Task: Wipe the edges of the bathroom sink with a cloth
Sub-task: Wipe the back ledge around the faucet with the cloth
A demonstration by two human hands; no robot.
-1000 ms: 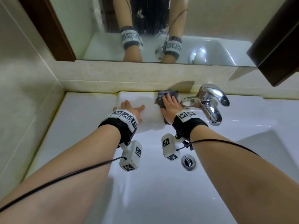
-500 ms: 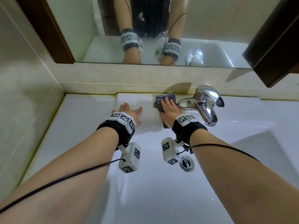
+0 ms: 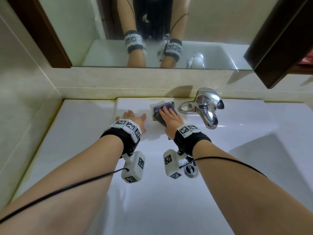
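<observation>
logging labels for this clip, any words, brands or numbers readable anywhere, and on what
None: no words, brands or numbers can be read.
Left wristband, right wristband, hanging block: only black-and-white square marker patterns, no text.
Faucet: no brand visible.

Chrome faucet (image 3: 206, 107), drain stopper (image 3: 192, 170) nearer camera; mirror (image 3: 211, 31) above beige ledge (image 3: 118, 80); dark cabinet (image 3: 279, 44) upper right.

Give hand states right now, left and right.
left hand: open, flat on the sink back edge, holding nothing.
right hand: open, straight fingers pressing the cloth onto the same edge.
</observation>
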